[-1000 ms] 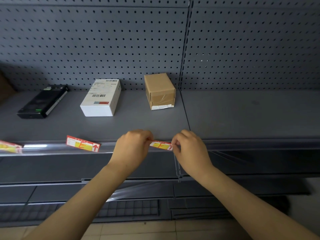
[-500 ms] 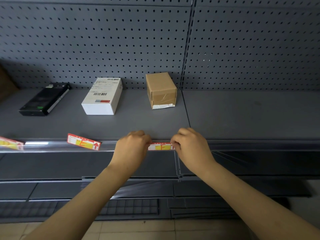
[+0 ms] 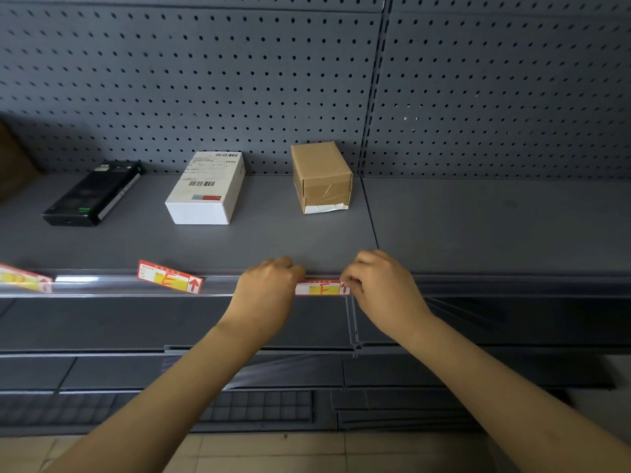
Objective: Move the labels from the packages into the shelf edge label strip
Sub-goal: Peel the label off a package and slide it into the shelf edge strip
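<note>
A red and yellow label (image 3: 321,288) lies level in the clear shelf edge strip (image 3: 112,285). My left hand (image 3: 266,288) pinches its left end and my right hand (image 3: 379,288) pinches its right end. A second label (image 3: 169,276) sits tilted in the strip further left, and a third label (image 3: 24,278) shows at the left border. On the shelf behind stand a brown cardboard package (image 3: 321,176), a white package (image 3: 208,187) with barcodes and a black package (image 3: 93,193).
A grey perforated back wall (image 3: 239,80) rises behind the grey shelf (image 3: 478,223). Lower grey shelves (image 3: 102,370) and a tiled floor (image 3: 273,452) lie below my arms. A brown object (image 3: 13,158) shows at the far left.
The label between my hands went from slanted above the strip to level inside it. Both hands moved slightly down with it.
</note>
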Demonstrator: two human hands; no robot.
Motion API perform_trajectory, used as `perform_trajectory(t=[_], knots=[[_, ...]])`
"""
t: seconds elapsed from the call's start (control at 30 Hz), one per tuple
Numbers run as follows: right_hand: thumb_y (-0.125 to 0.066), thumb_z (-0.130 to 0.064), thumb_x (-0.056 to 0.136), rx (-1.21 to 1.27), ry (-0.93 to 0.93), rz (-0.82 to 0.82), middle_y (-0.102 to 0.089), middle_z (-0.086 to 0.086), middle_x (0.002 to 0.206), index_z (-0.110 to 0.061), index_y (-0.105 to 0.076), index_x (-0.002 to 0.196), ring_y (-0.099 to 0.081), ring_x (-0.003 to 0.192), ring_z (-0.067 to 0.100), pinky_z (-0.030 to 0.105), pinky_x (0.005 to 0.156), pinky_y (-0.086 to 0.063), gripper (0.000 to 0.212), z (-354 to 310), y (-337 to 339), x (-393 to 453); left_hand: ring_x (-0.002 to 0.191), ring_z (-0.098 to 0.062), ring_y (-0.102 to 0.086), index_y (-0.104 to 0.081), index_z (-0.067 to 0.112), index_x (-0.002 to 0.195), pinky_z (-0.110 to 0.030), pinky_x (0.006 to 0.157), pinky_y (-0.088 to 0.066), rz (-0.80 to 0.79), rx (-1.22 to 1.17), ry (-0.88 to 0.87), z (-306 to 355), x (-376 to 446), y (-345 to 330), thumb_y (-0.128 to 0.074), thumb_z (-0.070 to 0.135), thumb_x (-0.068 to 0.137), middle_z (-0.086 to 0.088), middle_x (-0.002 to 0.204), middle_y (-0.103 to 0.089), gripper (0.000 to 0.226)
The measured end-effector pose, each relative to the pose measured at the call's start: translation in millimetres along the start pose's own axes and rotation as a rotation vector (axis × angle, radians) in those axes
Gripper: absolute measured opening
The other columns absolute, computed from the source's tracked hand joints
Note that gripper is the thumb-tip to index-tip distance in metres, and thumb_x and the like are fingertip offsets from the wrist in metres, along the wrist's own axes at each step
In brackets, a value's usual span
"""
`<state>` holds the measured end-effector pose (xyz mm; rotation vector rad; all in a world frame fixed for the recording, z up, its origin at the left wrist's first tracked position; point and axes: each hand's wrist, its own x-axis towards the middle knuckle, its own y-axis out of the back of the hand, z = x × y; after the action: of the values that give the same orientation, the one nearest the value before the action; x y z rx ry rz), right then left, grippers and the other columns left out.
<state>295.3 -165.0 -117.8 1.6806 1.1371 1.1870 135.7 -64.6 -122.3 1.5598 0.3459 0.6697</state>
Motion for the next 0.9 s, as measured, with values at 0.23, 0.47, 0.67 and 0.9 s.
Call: perform_trajectory(t=[0.23,0.47,0.67,0.9], knots=[[-0.068,-0.014,0.083,0.070,-0.090,-0.018,-0.064,-0.004,0.088,-0.019,-0.071,0.086,-0.060,0.076,0.010,0.032,0.071,-0.055,0.007,18.8,22.8,8.3,0.089,-0.023,-0.066,-0.067,0.020,0.105,-0.032,0.074,-0.054,0.003,-0.088,0.070,-10.5,-1.1,8.3,-0.055,0.016,0.091,-0.001,0.104,-0.069,0.019],[-0.071,-0.022,0.081,-0.033,0.003,-0.009,-0.063,-0.005,0.089,-0.022,-0.073,0.086,-0.055,0.087,0.012,0.025,0.068,-0.048,0.005,9.6,14.7,2.9,0.089,-0.024,-0.065,-0.067,0.019,0.104,-0.031,0.071,-0.051,-0.029,-0.065,0.086,-5.3,3.3,7.1,-0.052,0.019,0.093,-0.002,0.103,-0.068,0.018],[-0.066,-0.022,0.085,-0.064,0.008,-0.002,-0.063,-0.002,0.091,-0.019,-0.073,0.093,-0.056,0.087,0.014,0.024,0.069,-0.047,0.011,4.9,3.3,4.3,0.083,-0.025,-0.064,-0.067,0.016,0.101,-0.033,0.074,-0.055,-0.064,-0.116,0.062,-2.3,4.8,2.1,-0.054,0.010,0.091,-0.006,0.099,-0.068,0.018],[-0.066,-0.019,0.084,0.106,-0.014,0.020,-0.060,-0.005,0.092,-0.019,-0.067,0.087,-0.053,0.085,0.010,0.024,0.070,-0.047,0.004,3.1,11.6,17.4,0.089,-0.024,-0.063,-0.069,0.017,0.106,-0.031,0.078,-0.051,-0.067,-0.227,0.043,-5.8,3.6,5.3,-0.057,0.014,0.091,-0.006,0.101,-0.067,0.019]])
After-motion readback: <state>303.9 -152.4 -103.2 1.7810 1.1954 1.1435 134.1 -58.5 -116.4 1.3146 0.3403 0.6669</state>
